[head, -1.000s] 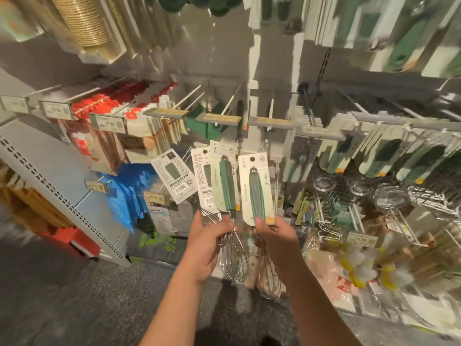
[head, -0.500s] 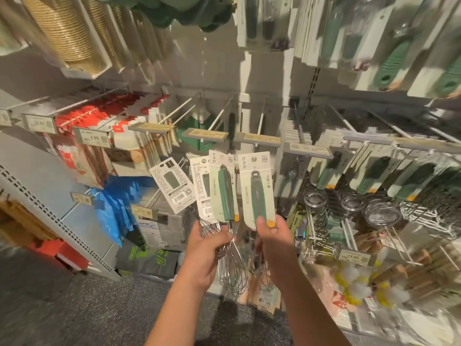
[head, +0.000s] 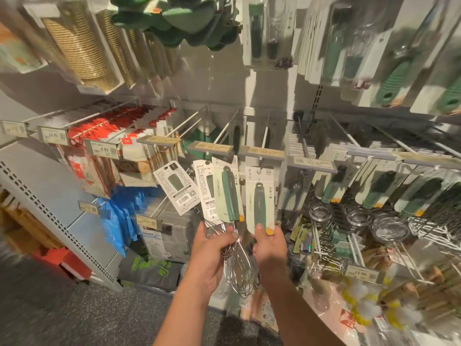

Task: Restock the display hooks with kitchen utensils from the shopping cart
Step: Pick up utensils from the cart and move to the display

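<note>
My left hand grips a bunch of three wire whisks by their wire heads, their green handles on pale cards fanned upward. My right hand pinches the lower end of one more carded whisk, held upright. The top of its card sits just under the tip of a white display hook with a price tag strip. Two neighbouring hooks to the left are nearly bare. The shopping cart is not in view.
Hooks to the right carry green-handled utensils and wire strainers. Red and white packs hang at left, above blue packets. A grey perforated shelf juts out at left. Gold coils hang overhead.
Both hands have risen with the whisks toward the hook row. The right hand's whisk card now reaches the tip of the hook; the view tilted upward.
</note>
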Available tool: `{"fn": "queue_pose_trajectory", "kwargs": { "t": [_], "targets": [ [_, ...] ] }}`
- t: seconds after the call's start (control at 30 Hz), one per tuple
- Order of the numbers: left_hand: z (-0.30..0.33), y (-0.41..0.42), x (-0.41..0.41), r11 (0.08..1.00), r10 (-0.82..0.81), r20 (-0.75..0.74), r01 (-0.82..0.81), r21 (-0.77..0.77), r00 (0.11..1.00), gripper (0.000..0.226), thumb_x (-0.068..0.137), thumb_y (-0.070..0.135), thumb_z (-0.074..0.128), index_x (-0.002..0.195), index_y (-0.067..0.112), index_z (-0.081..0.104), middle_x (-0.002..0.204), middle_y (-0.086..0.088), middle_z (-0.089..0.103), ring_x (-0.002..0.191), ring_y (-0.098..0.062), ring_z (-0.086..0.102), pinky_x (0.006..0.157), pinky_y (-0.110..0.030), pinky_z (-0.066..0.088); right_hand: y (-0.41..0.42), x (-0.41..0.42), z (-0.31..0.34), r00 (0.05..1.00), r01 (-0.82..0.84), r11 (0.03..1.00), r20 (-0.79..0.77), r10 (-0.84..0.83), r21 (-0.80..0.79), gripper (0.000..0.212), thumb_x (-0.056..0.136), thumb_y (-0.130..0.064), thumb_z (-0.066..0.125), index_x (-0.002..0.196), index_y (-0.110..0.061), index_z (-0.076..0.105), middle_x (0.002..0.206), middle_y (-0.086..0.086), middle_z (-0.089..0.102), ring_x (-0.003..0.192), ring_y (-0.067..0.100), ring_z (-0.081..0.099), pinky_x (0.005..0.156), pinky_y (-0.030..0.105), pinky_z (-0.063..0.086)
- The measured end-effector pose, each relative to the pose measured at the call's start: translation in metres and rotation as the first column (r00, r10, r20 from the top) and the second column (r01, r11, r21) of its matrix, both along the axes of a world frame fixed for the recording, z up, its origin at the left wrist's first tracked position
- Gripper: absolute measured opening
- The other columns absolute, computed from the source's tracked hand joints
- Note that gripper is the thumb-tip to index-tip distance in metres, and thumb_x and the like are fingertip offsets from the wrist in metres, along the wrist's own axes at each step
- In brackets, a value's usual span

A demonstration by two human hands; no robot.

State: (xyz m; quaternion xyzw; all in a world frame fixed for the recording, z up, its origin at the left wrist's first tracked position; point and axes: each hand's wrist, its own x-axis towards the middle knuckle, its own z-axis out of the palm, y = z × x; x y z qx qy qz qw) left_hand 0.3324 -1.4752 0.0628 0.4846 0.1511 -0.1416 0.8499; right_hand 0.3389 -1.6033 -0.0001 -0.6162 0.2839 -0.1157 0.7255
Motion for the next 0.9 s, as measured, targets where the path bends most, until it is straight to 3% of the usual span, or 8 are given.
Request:
{"fn": "queue_pose_trajectory", "kwargs": {
  "t": [0.1,0.17,0.23,0.3,0.37,0.53,0.67,0.9],
  "targets": [
    [0.003,-0.004,0.003,1.000,-0.005,-0.012,0.004,-0.014,1.000,0.087,0.079,-0.024,0.066,0.154,0.014,0.040,0.113,-0.020,0.073,0.101,-0.031,0.071,0.089,-0.043,0.057,0.002,0.009,0.011,1.000,0.015,0.999,-0.002,-0.015,-0.029,0.023,0.104,-0.036,0.058,0.109,-0.013,0.058,0.092,0.008,0.064,0.070,0.014,0.056,0.063,0.030,0.049],
    [0.001,-0.004,0.003,1.000,-0.004,-0.034,0.003,-0.005,0.999,0.104,0.078,-0.023,0.067,0.162,0.023,0.026,0.118,-0.021,0.070,0.112,-0.034,0.068,0.106,-0.049,0.050,0.000,0.020,0.021,0.999,-0.009,0.999,-0.048,0.007,-0.048,0.040,0.103,-0.041,0.057,0.132,-0.013,0.055,0.117,0.006,0.068,0.097,0.019,0.067,0.086,0.038,0.057],
    [0.000,-0.003,0.002,0.999,-0.027,-0.015,0.028,0.038,1.000,0.095,0.079,-0.022,0.068,0.157,0.021,0.035,0.117,-0.020,0.072,0.110,-0.034,0.068,0.103,-0.049,0.052,-0.005,0.031,0.027,0.992,-0.069,0.996,-0.107,0.063,-0.054,0.065,0.102,-0.049,0.056,0.154,-0.015,0.039,0.148,0.004,0.053,0.133,0.028,0.053,0.113,0.052,0.043],
    [-0.002,-0.001,0.001,0.997,-0.046,0.002,0.045,0.065,0.999,0.076,0.079,-0.021,0.068,0.142,0.018,0.051,0.109,-0.015,0.077,0.102,-0.031,0.071,0.093,-0.046,0.054,-0.012,0.034,0.029,0.975,-0.151,0.988,-0.173,0.142,-0.039,0.071,0.097,-0.053,0.059,0.156,-0.018,0.037,0.155,0.003,0.047,0.139,0.031,0.047,0.115,0.056,0.038],
    [-0.003,0.002,0.001,0.996,-0.046,-0.008,0.046,0.070,0.999,0.069,0.078,-0.021,0.069,0.133,0.019,0.055,0.107,-0.013,0.077,0.105,-0.030,0.071,0.101,-0.047,0.052,-0.017,0.029,0.029,0.959,-0.187,0.982,-0.218,0.180,-0.012,0.072,0.100,-0.048,0.059,0.159,-0.017,0.031,0.159,0.005,0.041,0.143,0.032,0.043,0.115,0.055,0.036],
    [-0.006,0.001,0.002,0.996,-0.041,-0.026,0.043,0.079,0.999,0.080,0.072,-0.016,0.077,0.136,0.023,0.051,0.117,-0.017,0.074,0.120,-0.036,0.066,0.115,-0.057,0.042,-0.021,0.019,0.026,0.942,-0.264,0.963,-0.202,0.269,0.048,0.037,0.106,-0.037,0.052,0.136,-0.016,0.059,0.107,-0.007,0.063,0.096,0.011,0.060,0.088,0.034,0.052],
    [-0.012,-0.001,0.000,0.995,-0.056,-0.043,0.059,0.083,0.998,0.098,0.067,-0.012,0.081,0.150,0.020,0.039,0.124,-0.020,0.070,0.118,-0.037,0.066,0.112,-0.055,0.046,-0.015,0.015,0.039,0.952,-0.269,0.959,-0.126,0.278,0.085,0.014,0.105,-0.034,0.056,0.111,-0.025,0.065,0.114,-0.001,0.071,0.105,0.019,0.069,0.099,0.041,0.057],
    [-0.013,-0.001,-0.004,0.991,-0.100,0.010,0.098,0.096,0.995,0.076,0.075,-0.018,0.074,0.138,0.018,0.051,0.117,-0.021,0.074,0.105,-0.031,0.071,0.096,-0.046,0.054,-0.003,0.004,0.049,0.943,-0.333,0.940,-0.005,0.334,0.073,0.022,0.102,-0.036,0.063,0.120,-0.023,0.064,0.112,0.009,0.074,0.094,0.023,0.069,0.093,0.041,0.059]
  ]
}}
